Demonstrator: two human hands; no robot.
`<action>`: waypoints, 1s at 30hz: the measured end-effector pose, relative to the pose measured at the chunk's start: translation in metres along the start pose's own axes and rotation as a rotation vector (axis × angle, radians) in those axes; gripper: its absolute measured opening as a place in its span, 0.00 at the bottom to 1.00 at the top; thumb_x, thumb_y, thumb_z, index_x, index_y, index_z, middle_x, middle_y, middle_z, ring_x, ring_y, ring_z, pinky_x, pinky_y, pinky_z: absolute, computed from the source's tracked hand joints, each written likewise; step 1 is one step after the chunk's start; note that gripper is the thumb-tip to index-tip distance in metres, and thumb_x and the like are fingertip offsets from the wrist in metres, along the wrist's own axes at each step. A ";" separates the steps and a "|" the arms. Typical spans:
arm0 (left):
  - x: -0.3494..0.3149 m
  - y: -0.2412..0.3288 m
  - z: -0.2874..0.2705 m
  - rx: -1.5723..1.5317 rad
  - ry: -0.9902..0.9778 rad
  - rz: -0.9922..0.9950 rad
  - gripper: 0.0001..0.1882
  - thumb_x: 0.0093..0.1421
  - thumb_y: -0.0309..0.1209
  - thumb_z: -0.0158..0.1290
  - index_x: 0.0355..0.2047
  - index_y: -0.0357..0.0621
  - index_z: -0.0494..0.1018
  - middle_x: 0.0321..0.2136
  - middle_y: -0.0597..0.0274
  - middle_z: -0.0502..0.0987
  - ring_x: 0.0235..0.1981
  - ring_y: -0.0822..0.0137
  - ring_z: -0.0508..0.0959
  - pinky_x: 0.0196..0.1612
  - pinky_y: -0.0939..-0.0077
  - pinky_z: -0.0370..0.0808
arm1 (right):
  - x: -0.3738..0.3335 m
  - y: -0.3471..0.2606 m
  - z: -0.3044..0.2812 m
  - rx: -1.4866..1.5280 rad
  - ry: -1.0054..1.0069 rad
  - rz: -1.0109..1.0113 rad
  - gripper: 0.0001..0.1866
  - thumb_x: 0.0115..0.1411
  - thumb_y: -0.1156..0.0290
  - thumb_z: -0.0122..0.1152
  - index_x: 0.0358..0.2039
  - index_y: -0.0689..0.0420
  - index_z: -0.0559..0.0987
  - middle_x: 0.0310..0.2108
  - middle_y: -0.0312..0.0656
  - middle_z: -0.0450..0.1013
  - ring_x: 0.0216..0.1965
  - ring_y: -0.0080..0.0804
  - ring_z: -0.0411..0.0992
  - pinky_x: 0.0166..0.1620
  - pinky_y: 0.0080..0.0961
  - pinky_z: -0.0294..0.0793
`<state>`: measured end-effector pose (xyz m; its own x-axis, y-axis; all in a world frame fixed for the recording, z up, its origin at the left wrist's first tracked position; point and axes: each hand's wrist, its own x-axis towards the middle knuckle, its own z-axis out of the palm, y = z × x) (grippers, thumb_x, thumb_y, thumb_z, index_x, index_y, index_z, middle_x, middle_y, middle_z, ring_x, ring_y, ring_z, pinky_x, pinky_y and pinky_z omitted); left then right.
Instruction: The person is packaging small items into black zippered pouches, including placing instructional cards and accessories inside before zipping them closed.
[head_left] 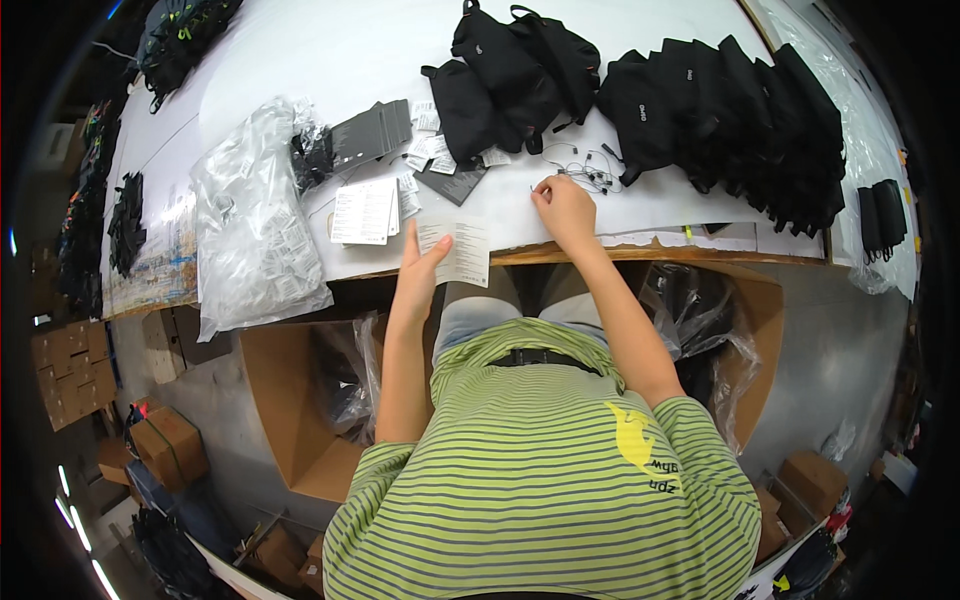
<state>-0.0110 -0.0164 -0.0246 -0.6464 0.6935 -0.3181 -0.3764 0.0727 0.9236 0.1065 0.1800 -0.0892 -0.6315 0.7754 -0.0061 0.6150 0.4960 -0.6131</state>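
Observation:
My left hand is closed on a printed paper leaflet at the table's front edge, thumb on top. Just right of it, my right hand has its fingers pinched together low over the white tabletop. Whatever lies between those fingertips is too small to make out. Behind my right hand is a loose heap of thin black tag strings with small dark ends. A stack of white printed leaflets sits left of my left hand. Dark grey cards and small white labels lie behind it.
Several black fabric bags lie at the back, with a long row of black pouches to the right. A clear plastic bag of white labels rests at left. Open cardboard boxes stand below the table edge on both sides.

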 end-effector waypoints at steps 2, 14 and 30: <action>-0.007 0.010 0.017 0.026 0.002 -0.013 0.23 0.59 0.31 0.54 0.52 0.42 0.58 0.43 0.58 0.69 0.45 0.70 0.68 0.49 0.78 0.65 | -0.003 -0.005 -0.008 0.105 0.018 -0.061 0.09 0.50 0.68 0.63 0.27 0.60 0.76 0.24 0.40 0.73 0.26 0.36 0.73 0.31 0.31 0.72; -0.010 0.005 0.053 0.178 -0.066 0.174 0.07 0.55 0.26 0.58 0.33 0.37 0.73 0.28 0.68 0.70 0.27 0.81 0.70 0.29 0.87 0.66 | -0.058 -0.059 -0.058 0.912 -0.163 0.021 0.05 0.57 0.72 0.59 0.28 0.59 0.74 0.11 0.25 0.53 0.16 0.12 0.48 0.21 0.18 0.46; -0.018 0.005 0.060 0.572 0.000 0.632 0.06 0.53 0.21 0.58 0.32 0.36 0.74 0.26 0.68 0.73 0.25 0.81 0.69 0.28 0.88 0.63 | -0.065 -0.059 -0.074 0.714 -0.129 -0.072 0.04 0.56 0.74 0.59 0.29 0.59 0.74 0.10 0.26 0.50 0.15 0.13 0.45 0.21 0.18 0.44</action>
<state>0.0382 0.0145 -0.0013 -0.6222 0.7257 0.2936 0.4486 0.0232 0.8934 0.1459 0.1295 0.0061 -0.7366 0.6763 -0.0122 0.1391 0.1339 -0.9812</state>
